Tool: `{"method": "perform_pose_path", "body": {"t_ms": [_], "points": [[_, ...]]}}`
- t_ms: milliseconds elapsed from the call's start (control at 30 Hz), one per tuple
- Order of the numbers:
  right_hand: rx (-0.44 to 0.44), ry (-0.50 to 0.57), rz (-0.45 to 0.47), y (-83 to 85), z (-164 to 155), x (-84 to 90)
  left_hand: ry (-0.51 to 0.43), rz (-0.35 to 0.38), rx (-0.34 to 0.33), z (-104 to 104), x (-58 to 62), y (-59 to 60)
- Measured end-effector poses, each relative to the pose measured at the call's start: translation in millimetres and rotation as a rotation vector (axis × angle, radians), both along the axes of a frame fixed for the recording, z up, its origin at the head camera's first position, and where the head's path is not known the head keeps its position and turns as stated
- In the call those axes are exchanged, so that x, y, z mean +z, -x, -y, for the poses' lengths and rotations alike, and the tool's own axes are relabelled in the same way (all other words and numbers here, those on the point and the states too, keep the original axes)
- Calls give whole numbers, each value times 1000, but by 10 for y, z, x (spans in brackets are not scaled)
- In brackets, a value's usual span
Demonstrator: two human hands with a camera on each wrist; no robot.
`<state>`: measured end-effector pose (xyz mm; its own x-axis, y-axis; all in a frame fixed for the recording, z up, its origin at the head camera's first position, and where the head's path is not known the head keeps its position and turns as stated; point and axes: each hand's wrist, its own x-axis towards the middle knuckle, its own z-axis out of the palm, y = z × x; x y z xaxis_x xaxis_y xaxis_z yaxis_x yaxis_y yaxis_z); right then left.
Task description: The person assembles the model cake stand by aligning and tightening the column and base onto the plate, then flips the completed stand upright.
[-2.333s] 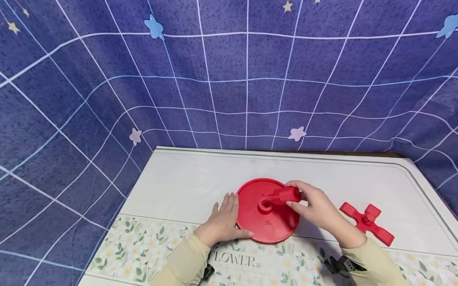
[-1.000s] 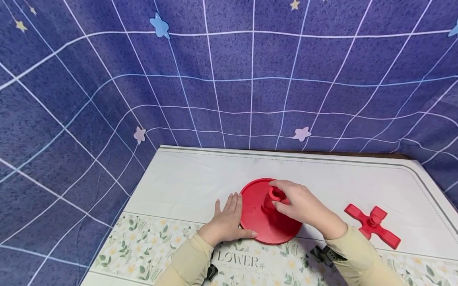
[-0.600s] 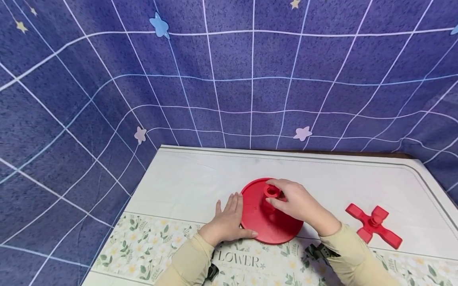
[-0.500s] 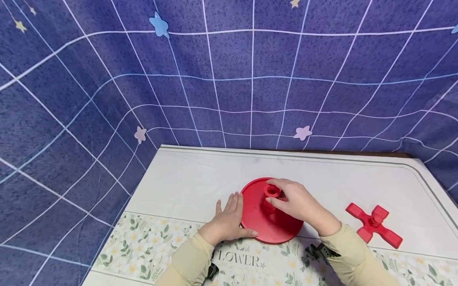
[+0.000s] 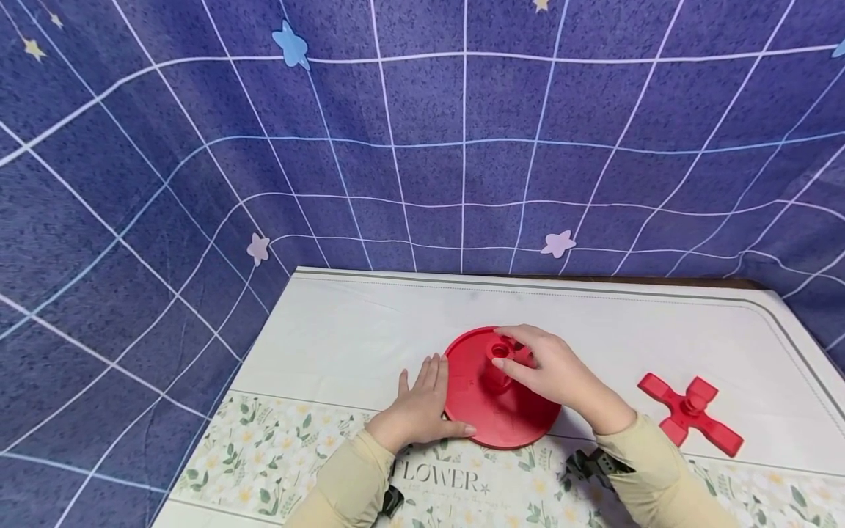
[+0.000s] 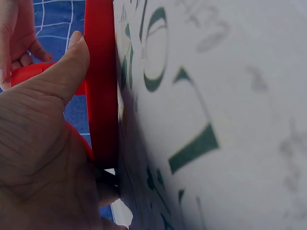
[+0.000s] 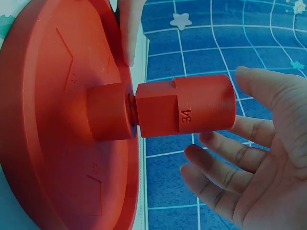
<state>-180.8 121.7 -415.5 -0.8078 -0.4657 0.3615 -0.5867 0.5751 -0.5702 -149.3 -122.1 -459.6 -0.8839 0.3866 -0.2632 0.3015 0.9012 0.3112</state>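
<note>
My left hand (image 5: 419,407) lies with straight fingers along the left rim of a round red plastic disc (image 5: 472,411), its thumb over the near edge. From the disc's middle collar (image 7: 112,112) rises a hollow red plastic post (image 7: 184,106), upright on the table, with a hexagonal part and a raised "34". A narrow threaded neck shows between post and collar. My right hand (image 5: 551,367) is around the post's top end; in the right wrist view its thumb and fingers are spread loosely beside that end, not gripping it.
A red cross-shaped piece (image 5: 689,411) with a central knob lies to the right of the disc. A white cloth with a flower print (image 5: 284,433) covers the table. A blue grid-patterned curtain (image 5: 422,169) hangs behind and at the left.
The red post, tilted in my right hand at first, now stands upright in the disc's collar. My right fingers have loosened from it. My left hand stays on the rim.
</note>
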Motion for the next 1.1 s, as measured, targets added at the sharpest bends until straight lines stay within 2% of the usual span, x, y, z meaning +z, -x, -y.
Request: {"method": "perform_pose_path", "body": {"t_ms": [233,433,533,767,933,1100], "points": [[13,134,93,-1,-4,-37,-7,3,-2,-1,6,-2],[138,342,267,20,11,-120,-3,4,-6,-3,12,-9],[195,408,323,42,10,-154,-2,2,-7,-5,13,-9],[242,428,385,64,8,-202,-14,7,1,-8,15,-16],[226,432,421,60,3,-222,-10,8,0,-8,19,-17],[188,440,418,44,11,-230,-8,9,0,-4,28,-13]]}}
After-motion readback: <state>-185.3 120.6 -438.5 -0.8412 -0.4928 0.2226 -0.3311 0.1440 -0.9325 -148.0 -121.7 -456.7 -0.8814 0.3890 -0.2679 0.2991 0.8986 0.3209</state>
